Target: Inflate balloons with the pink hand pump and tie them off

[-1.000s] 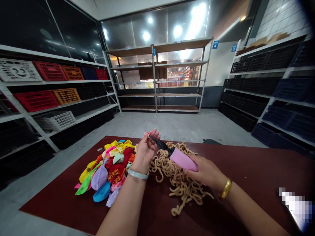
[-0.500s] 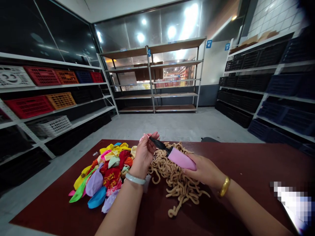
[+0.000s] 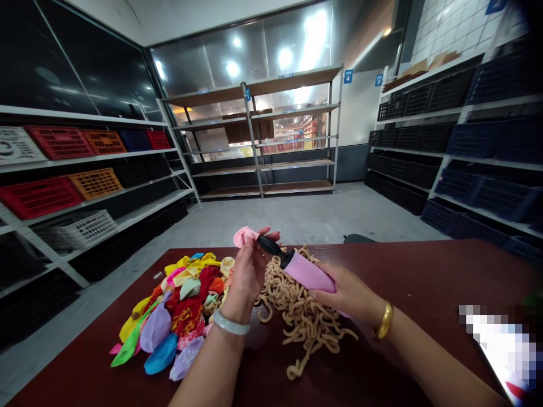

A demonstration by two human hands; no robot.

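My right hand [image 3: 354, 294] grips the pink barrel of a balloon pump [image 3: 309, 271], its black nozzle slanting up to the left. In my left hand [image 3: 251, 268] a pale pink balloon [image 3: 244, 236] is pinched at the nozzle's tip; it hangs limp. Whether its neck is fully around the tip, I cannot tell. Below the pump lies a heap of long tan modelling balloons [image 3: 303, 308]. To the left of my left wrist is a pile of flat balloons in many colours [image 3: 186, 308].
All this lies on a dark red table [image 3: 394, 277]. A bright, partly pixelated device [image 3: 503, 350] is at the table's right. Shelves with crates [image 3: 46, 195] line the left wall, a metal rack [image 3: 258, 141] stands behind, and dark bins [image 3: 407, 161] fill the right shelves.
The pink balloon at the nozzle tip shows more now, spread out above my left fingers. Both hands and the pump sit slightly further left in view, which has shifted a little.
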